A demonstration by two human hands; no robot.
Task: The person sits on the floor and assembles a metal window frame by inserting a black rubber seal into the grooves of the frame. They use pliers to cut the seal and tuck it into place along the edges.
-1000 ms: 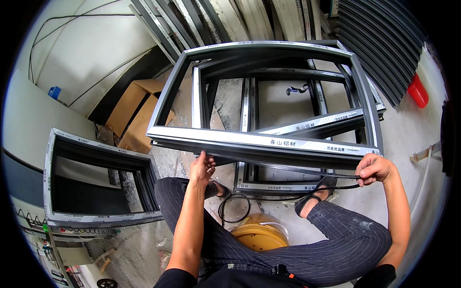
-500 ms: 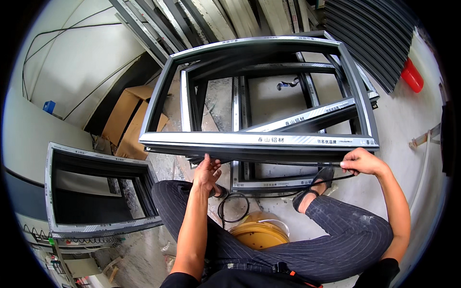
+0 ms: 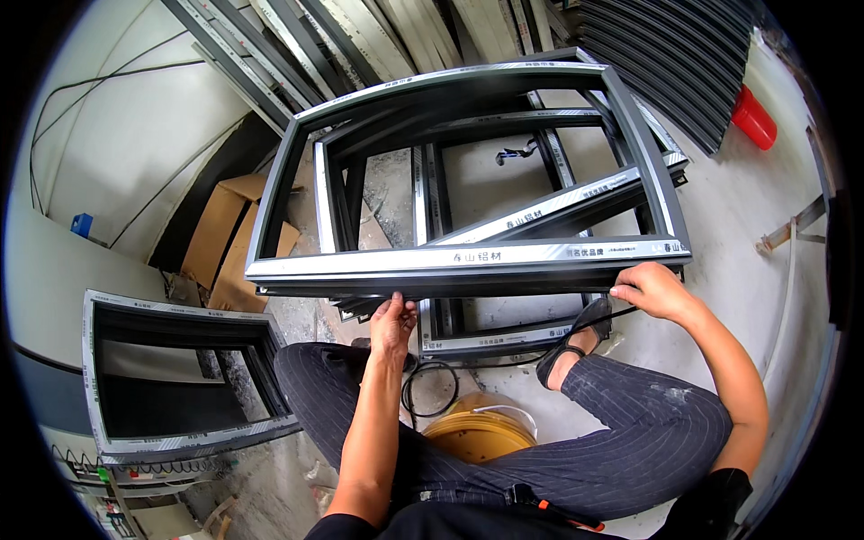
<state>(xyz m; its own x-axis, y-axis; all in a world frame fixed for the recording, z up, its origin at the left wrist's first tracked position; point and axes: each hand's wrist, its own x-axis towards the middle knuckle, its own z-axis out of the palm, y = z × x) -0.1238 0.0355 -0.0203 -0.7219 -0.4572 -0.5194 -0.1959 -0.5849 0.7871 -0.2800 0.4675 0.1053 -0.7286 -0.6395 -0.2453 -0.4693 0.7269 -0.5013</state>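
Observation:
A dark grey window frame [image 3: 475, 259], partly covered in white printed film, lies on top of a stack of similar frames. At its near edge, left of the middle, my left hand [image 3: 392, 324] is closed, thumb up, fingers curled against the black rubber sealing strip. My right hand [image 3: 655, 292] pinches the same strip near the frame's right corner. From there the strip's tail [image 3: 623, 314] slants down past my foot to a loose black coil [image 3: 428, 389] on the floor. Between my hands, the strip is hard to tell from the dark edge.
A yellow bucket [image 3: 477, 436] stands between my legs. Another frame [image 3: 198, 434] rests at the left, near a cardboard box [image 3: 214, 236]. Long profiles [image 3: 337, 40] lean at the back. Dark corrugated sheets [image 3: 670, 63] and a red bucket [image 3: 754, 119] are at the far right.
My right hand has risen to the frame's near edge, bringing up the strip that hung just below it. The left hand stays near the same spot. The whole view has shifted slightly.

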